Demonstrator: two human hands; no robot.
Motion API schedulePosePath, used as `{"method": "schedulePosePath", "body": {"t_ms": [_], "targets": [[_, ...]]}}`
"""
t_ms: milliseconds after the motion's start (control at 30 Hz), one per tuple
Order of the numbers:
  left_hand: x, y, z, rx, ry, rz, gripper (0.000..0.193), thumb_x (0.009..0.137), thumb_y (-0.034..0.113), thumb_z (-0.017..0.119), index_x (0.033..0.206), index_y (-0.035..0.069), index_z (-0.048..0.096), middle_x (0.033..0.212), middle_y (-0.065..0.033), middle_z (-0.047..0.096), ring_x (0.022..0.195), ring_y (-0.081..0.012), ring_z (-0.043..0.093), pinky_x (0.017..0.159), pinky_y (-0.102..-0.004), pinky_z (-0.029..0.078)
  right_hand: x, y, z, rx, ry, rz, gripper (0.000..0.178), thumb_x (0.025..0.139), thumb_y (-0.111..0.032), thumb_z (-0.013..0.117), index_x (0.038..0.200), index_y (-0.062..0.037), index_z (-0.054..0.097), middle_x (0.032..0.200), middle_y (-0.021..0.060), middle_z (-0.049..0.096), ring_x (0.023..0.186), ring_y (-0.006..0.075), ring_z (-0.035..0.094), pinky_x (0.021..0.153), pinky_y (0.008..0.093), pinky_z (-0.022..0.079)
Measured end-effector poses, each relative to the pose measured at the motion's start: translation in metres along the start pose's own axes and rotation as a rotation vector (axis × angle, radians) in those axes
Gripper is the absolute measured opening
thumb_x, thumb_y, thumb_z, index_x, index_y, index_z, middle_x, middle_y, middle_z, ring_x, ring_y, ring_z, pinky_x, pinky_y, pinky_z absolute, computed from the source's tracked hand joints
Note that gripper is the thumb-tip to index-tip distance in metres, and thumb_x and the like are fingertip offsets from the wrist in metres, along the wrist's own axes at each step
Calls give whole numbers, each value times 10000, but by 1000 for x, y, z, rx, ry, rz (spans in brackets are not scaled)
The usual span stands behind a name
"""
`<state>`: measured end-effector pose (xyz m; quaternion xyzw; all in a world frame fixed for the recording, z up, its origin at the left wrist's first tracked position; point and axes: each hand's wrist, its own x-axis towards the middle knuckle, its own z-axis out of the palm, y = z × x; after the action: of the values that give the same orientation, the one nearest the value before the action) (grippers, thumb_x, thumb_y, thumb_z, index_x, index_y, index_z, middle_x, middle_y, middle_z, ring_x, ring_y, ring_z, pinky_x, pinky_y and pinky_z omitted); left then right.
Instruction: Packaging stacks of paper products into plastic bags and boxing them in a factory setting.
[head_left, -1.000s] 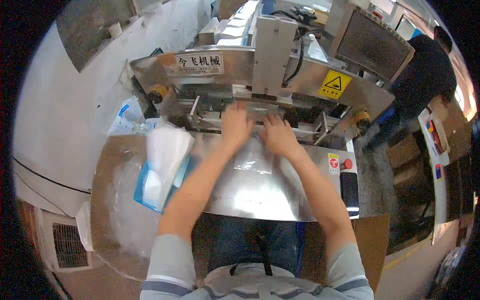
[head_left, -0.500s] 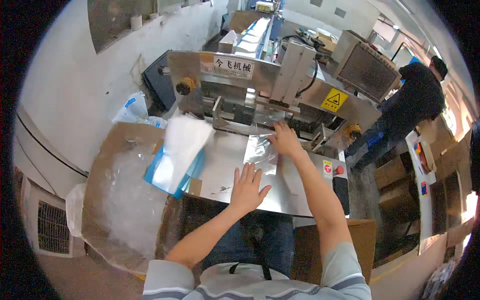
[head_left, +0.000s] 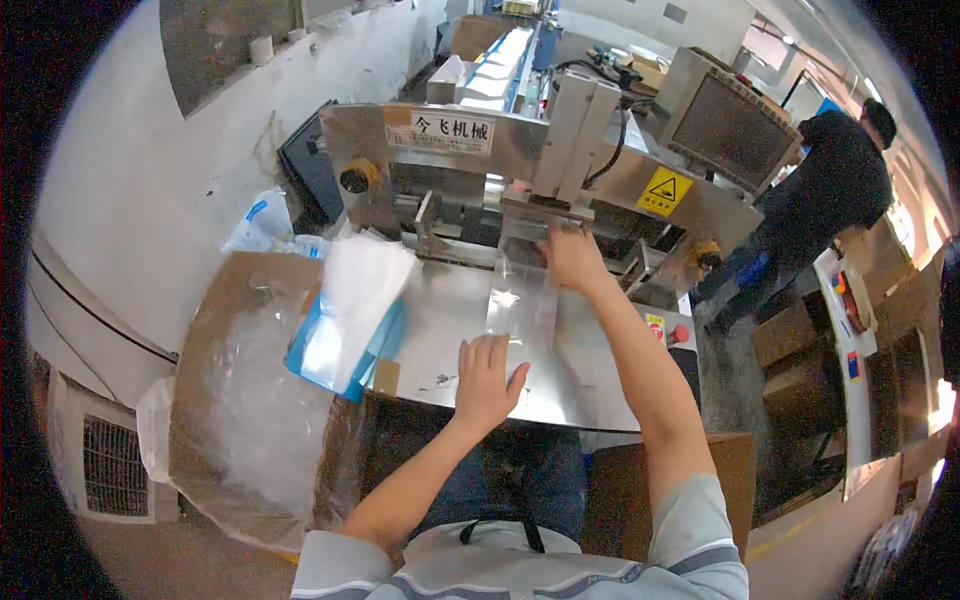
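Observation:
A clear, shiny plastic bag [head_left: 515,308] lies flat on the steel worktop of a machine, its far end under the press head [head_left: 548,208]. My left hand [head_left: 484,385] rests on the worktop at the bag's near end, open, fingers stretched out and thumb apart. Farther in, my right hand [head_left: 577,262] reaches to the bag's far right edge, just below the press head. Its fingers bend away from view, so their grip is hidden. Left of the bag, a stack of white plastic bags [head_left: 362,295] leans in a blue box [head_left: 345,370].
A cardboard box [head_left: 190,400] full of clear plastic stands at the left. The machine's crossbar [head_left: 530,140] spans the back, with a red button [head_left: 680,333] at the worktop's right. A monitor [head_left: 735,125] and a person in dark clothes [head_left: 825,190] are beyond, at the right.
My right hand has moved farther in, up to the press head, and its fingers have bent. The left hand's fingers have drawn closer together; it still lies near the bag's near end.

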<state>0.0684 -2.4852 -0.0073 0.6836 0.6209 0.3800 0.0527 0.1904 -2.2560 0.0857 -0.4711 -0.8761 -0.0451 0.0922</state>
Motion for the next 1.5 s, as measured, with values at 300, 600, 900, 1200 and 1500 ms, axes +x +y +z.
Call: {"method": "schedulePosePath", "body": {"t_ms": [300,600,900,1200,1500], "targets": [[0,0,-7,-33,245,-71,659,893,312,634,1371,-55,368,1418,-298,357,1353,-477,302,1123,-603,204,20,10,-5,-25,-112,2,481,961,-316,500,1306,19,517,1126,264,643,1117,396,592,968,502,435],[-1,-8,-3,-102,304,-73,663,920,310,598,1399,-62,331,1439,-297,342,1362,-480,293,1133,-594,186,-64,5,-19,484,273,90,405,970,-240,512,1292,6,509,1209,264,608,1141,405,582,968,448,454],[4,-7,0,-248,285,-145,609,967,311,551,1400,-67,348,1420,-285,395,1352,-442,342,1127,-508,265,-214,-7,19,1229,66,346,504,993,-217,531,1420,22,408,1340,210,566,1262,285,536,1052,368,421],[94,-18,-3,-624,143,-495,674,996,451,468,1402,-78,373,1419,-264,446,1321,-368,436,1094,-378,326,-165,-11,40,1246,126,485,641,981,-379,521,1448,34,371,1431,252,465,1322,332,473,1099,375,362],[125,-14,-4,-543,-166,-479,784,967,581,382,1380,-82,450,1363,-247,531,1274,-372,489,1067,-406,347,-92,-23,70,1077,267,439,736,931,-517,553,1374,59,436,1330,287,526,1185,424,538,1035,439,400]]}}
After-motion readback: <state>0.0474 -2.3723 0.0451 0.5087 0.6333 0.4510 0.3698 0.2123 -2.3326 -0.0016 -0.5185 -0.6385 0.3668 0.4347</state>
